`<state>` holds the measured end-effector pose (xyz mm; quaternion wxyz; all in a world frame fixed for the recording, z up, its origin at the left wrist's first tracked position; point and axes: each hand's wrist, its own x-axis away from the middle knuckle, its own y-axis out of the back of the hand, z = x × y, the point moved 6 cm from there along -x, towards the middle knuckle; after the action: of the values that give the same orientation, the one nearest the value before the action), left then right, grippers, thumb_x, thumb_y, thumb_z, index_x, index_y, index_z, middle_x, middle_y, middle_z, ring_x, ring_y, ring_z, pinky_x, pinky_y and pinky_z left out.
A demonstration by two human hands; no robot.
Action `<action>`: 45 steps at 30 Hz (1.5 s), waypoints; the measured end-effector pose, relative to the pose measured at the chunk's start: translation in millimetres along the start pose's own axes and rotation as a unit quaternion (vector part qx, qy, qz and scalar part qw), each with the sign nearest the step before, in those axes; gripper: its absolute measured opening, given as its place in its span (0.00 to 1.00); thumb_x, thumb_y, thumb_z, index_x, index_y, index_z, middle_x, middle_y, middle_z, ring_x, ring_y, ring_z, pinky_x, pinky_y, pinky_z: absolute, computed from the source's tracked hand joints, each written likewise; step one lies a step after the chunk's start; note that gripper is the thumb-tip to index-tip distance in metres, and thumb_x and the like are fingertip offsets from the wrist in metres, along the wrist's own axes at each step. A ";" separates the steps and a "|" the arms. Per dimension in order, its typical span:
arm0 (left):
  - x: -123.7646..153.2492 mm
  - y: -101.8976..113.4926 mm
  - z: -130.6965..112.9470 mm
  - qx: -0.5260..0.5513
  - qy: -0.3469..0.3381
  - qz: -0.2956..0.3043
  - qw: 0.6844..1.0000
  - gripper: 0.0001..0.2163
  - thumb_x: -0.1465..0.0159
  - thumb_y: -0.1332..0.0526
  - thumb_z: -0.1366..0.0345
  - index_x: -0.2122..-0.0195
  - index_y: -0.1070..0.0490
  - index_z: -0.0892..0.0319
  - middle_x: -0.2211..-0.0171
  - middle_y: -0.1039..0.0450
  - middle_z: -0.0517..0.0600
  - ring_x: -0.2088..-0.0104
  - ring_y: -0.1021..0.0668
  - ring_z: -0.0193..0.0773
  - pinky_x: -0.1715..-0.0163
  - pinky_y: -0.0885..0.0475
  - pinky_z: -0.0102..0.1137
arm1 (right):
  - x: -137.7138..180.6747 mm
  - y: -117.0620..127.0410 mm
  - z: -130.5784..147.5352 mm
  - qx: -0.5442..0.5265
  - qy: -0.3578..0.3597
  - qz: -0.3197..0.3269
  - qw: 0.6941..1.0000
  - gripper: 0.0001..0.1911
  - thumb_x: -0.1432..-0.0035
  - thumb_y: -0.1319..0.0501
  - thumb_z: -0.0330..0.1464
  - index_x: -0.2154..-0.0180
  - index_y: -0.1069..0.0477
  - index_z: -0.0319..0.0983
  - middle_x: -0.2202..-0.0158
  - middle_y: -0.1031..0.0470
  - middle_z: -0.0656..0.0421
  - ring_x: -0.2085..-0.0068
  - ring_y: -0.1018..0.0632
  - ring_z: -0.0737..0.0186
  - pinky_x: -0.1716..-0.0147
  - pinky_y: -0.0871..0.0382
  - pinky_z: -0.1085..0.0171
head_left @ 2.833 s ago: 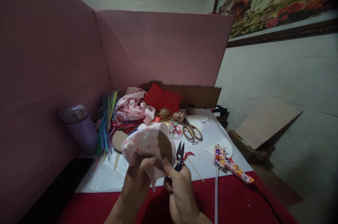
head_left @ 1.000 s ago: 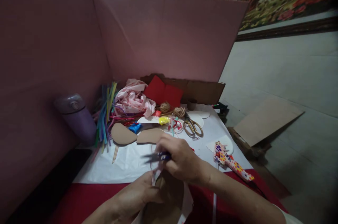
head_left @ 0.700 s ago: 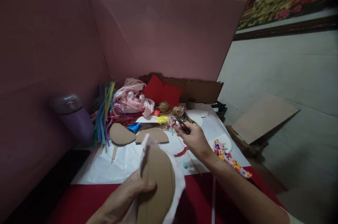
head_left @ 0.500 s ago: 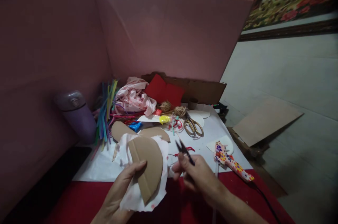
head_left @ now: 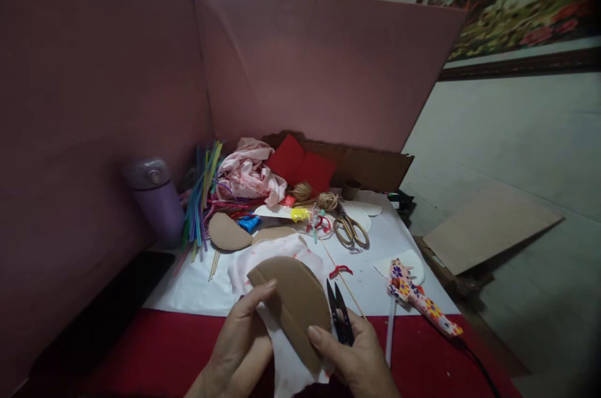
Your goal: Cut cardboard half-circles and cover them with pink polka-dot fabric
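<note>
"Holding what with the left hand (head_left: 244,332)?"

"Gripping a half-round cardboard piece (head_left: 293,304) and the floral fabric (head_left: 287,362) beneath, with thumb on top at the left and the other fingers tucked under, partly hidden."

"And with the right hand (head_left: 359,354)?"

"Pressing a thumb onto the same cardboard at its lower right end, while carrying dark snips (head_left: 345,326), blades apart and pointing away. Cannot tell how far the fingers underneath close."

"Held where, exactly?"

"Held tilted above the front of the white paper (head_left: 183,295) and the red surface (head_left: 173,348), curved edge toward the far right."

"Seeing what nearby?"

"Seeing a thin stick (head_left: 352,293) and a red fuzzy strip (head_left: 341,270) just beyond the snips, gold-handled scissors (head_left: 367,237) farther back, and a flower-patterned glue gun (head_left: 425,304) to the right."
</note>
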<state>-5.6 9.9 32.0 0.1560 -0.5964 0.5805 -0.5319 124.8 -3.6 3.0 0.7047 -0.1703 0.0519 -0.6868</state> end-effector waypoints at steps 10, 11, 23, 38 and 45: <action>1.7 4.6 3.2 -0.089 0.000 0.029 0.996 0.06 0.44 0.36 0.72 0.65 0.22 0.66 0.70 0.18 0.55 0.62 0.19 0.49 0.58 0.25 0.37 | 5.3 -4.5 -6.9 -0.006 0.017 -0.006 1.000 0.25 0.61 0.28 0.44 0.63 0.24 0.35 0.66 0.20 0.52 0.66 0.23 0.54 0.65 0.29 0.60; 1.1 5.0 2.3 -0.097 -0.002 0.026 0.995 0.07 0.44 0.36 0.72 0.64 0.22 0.67 0.70 0.18 0.55 0.62 0.19 0.49 0.58 0.25 0.37 | 4.6 -5.0 -7.8 -0.011 0.019 -0.011 1.000 0.25 0.61 0.28 0.44 0.62 0.24 0.35 0.66 0.20 0.52 0.66 0.23 0.55 0.65 0.29 0.60; 11.4 -10.1 -58.8 -0.175 -0.126 -0.034 0.976 0.10 0.43 0.39 0.78 0.61 0.24 0.64 0.68 0.18 0.54 0.69 0.18 0.43 0.68 0.21 0.32 | 3.6 -5.6 8.6 0.099 0.016 0.047 0.994 0.30 0.52 0.41 0.58 0.70 0.35 0.36 0.85 0.35 0.64 0.86 0.45 0.75 0.87 0.57 0.71; 33.7 -33.2 -67.9 -0.206 -0.114 -0.061 0.970 0.13 0.41 0.43 0.77 0.56 0.26 0.65 0.68 0.18 0.56 0.66 0.18 0.49 0.65 0.21 0.41 | 3.9 -28.4 30.4 -0.004 -0.024 0.064 0.998 0.30 0.49 0.45 0.59 0.75 0.39 0.38 0.82 0.41 0.65 0.81 0.44 0.74 0.83 0.56 0.72; 33.2 -33.8 -66.9 -0.222 -0.127 -0.063 0.965 0.14 0.42 0.42 0.79 0.55 0.26 0.64 0.68 0.18 0.55 0.66 0.18 0.48 0.67 0.21 0.37 | 4.2 -33.8 36.6 -0.065 -0.047 0.039 0.996 0.28 0.54 0.39 0.57 0.73 0.38 0.38 0.79 0.41 0.65 0.80 0.42 0.74 0.83 0.56 0.74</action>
<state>-50.3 19.7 99.9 0.0580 -0.7142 0.6206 -0.3185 104.2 -1.5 48.5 0.7201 -0.2453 0.0696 -0.6453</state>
